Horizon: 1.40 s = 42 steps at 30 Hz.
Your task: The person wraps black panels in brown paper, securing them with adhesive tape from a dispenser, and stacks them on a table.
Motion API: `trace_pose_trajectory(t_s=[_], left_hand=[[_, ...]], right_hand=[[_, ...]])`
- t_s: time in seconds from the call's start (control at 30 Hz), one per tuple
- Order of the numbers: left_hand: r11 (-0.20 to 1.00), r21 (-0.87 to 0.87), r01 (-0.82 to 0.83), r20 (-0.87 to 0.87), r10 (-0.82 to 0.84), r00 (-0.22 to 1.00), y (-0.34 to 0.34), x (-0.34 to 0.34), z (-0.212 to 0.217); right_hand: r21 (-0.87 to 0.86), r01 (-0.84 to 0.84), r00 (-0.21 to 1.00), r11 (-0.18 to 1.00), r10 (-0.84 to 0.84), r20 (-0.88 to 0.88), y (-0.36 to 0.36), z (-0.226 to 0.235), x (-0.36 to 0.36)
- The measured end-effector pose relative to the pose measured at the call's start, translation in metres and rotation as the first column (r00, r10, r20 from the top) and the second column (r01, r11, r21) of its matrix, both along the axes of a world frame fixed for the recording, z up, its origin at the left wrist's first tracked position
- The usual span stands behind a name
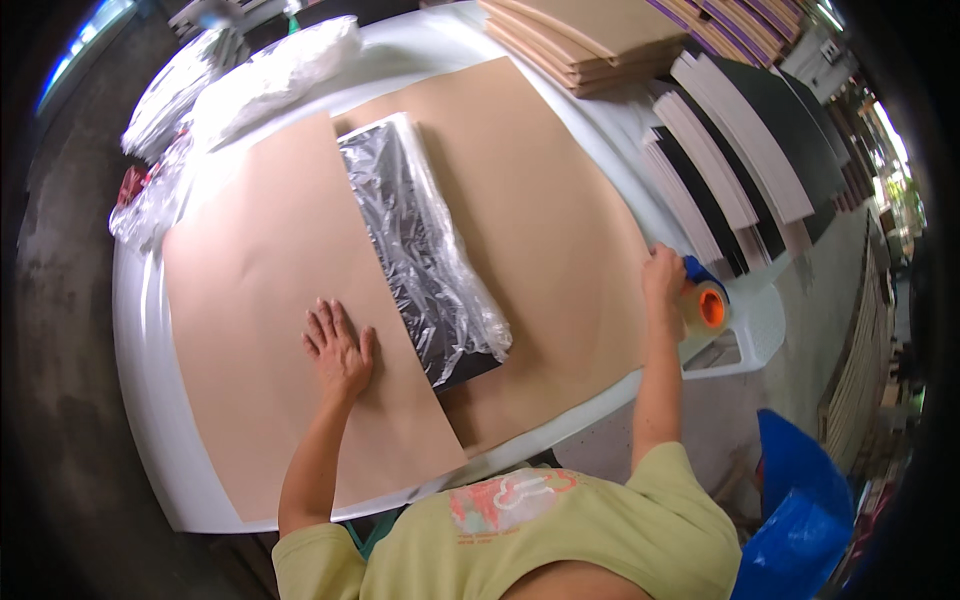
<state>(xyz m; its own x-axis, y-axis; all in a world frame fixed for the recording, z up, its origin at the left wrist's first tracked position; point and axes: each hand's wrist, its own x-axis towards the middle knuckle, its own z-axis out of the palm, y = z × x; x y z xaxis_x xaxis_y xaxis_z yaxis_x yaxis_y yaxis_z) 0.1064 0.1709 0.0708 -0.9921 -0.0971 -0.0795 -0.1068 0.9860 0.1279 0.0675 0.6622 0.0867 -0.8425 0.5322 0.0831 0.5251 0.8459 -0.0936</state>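
Observation:
A large sheet of brown kraft paper (550,230) lies across the white table, its left part (270,300) folded over to the right. Partly under that flap is a flat dark panel in clear plastic wrap (430,250); its left side is hidden. My left hand (340,350) rests flat on the flap, fingers spread. At the sheet's right edge, my right hand (664,275) is closed with curled fingers, seemingly pinching the paper. Just right of it sits a blue tape dispenser (703,270) with a tape roll on an orange core (711,308).
Bundled clear plastic bags (270,90) lie at the far left of the table (145,400). Folded brown cardboard (590,40) is stacked at the back. Dark panels with white edges (740,160) stand at the right, beside a white plastic stool (765,325). A blue sheet-like thing (805,520) is at lower right.

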Motion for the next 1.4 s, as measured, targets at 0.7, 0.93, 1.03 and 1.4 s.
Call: trace_pose_trajectory(t_s=[0.7,0.93,1.03,1.4], left_hand=[[0.866,0.158,0.475,-0.053,-0.473,0.88,-0.119,-0.017,-0.027],[0.4,0.916,0.023,-0.112,0.201,0.973,-0.118,-0.016,-0.029],[0.272,0.948,0.166,-0.268,0.4,0.876,-0.117,-0.021,-0.024],[0.398,0.917,0.003,-0.145,0.326,0.934,-0.123,-0.019,-0.017]], right_hand=[[-0.595,-0.803,0.222,0.041,0.946,-0.234,-0.455,0.07,0.081],[-0.74,-0.639,0.353,0.207,0.935,-0.043,-0.467,0.011,0.083],[-0.694,-0.679,0.383,0.239,0.922,-0.057,-0.473,0.01,0.089],[-0.558,-0.799,0.263,0.225,0.965,0.012,-0.481,0.006,0.103]])
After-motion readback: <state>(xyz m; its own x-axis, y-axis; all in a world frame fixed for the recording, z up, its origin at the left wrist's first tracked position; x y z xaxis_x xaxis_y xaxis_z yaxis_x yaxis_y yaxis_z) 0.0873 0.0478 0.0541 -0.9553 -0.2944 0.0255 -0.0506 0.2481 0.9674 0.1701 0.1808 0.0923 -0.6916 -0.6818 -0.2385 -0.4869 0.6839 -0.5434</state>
